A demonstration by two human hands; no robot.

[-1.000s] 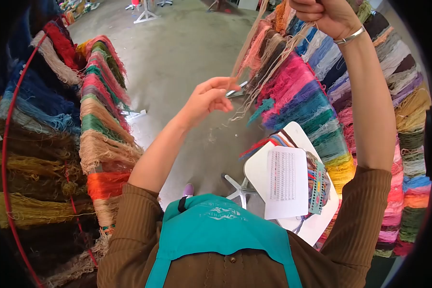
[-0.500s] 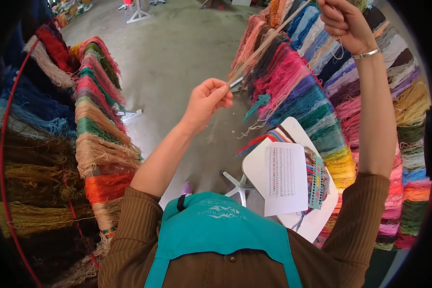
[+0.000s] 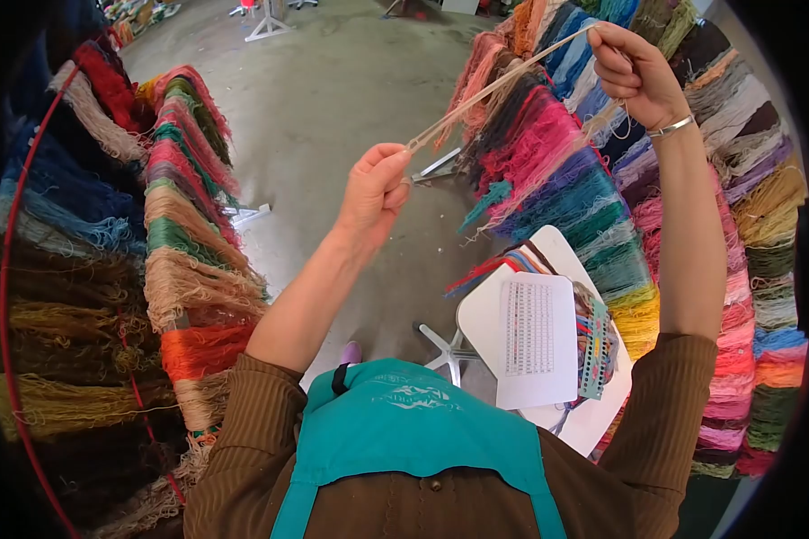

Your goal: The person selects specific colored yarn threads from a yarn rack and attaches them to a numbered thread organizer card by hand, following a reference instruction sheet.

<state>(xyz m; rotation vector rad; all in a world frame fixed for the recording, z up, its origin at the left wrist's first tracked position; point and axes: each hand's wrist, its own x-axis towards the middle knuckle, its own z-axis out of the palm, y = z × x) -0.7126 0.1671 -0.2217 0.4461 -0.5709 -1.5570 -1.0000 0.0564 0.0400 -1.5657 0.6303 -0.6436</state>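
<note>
A length of cream yarn (image 3: 497, 86) runs taut and slanting between my two hands. My left hand (image 3: 375, 193) pinches its lower end, thumb over curled fingers, above the grey floor. Higher up at the right, my right hand (image 3: 636, 76) grips the other end, and loose strands dangle below its fingers. A silver bracelet (image 3: 671, 127) circles that wrist. Behind the right hand hang skeins in many colours, including pink skeins (image 3: 535, 148) and blue ones. What lies inside the closed fingers is hidden.
On a white stool (image 3: 548, 242) lie a printed sheet (image 3: 537, 337), a green punched card (image 3: 593, 350) and colourful threads. A rack of hanging skeins (image 3: 198, 278) stands at the left, with a red cord (image 3: 13, 269) beside it. A white stand (image 3: 268, 22) is farther back.
My left hand has closed more tightly and shifted slightly left. My right hand has come down a little, and the yarn between them is now stretched in a straight, narrow line.
</note>
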